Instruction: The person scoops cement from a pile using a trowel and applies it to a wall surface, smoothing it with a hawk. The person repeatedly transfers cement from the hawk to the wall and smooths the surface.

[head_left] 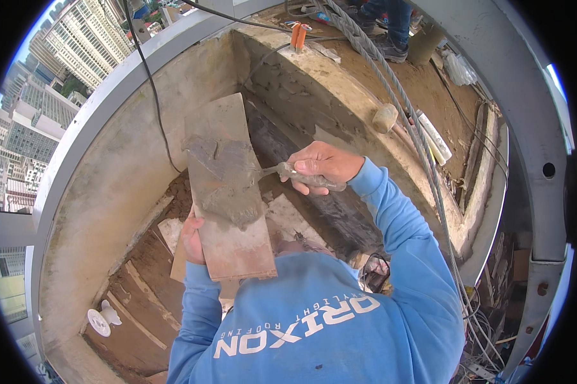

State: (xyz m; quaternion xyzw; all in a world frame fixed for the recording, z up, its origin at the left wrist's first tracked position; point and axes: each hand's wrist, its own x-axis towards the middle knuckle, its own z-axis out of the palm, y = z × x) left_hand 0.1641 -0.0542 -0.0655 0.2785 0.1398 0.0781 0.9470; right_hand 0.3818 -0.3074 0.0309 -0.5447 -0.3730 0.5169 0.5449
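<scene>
My left hand [193, 238] grips the left edge of a long, flat rectangular board [240, 246], which is tilted in front of my chest. Wet grey mortar [234, 201] covers the board's middle. In my right hand [323, 165] is a trowel, held by its mortar-caked handle [311, 180]. The trowel's blade [218, 157] lies flat against the mortar, partly smeared with it, so its outline is hard to make out. Both my arms are in blue sleeves. My left fingertips behind the board are hidden.
A concrete trough wall [109, 192] curves round on the left, with a black cable [149, 77] hanging over it. Steel wire ropes [423, 144] cross on the right beside a mallet [385, 118] and white tube [434, 136]. Another person's shoe [389, 48] stands behind. A white spool [99, 322] lies below.
</scene>
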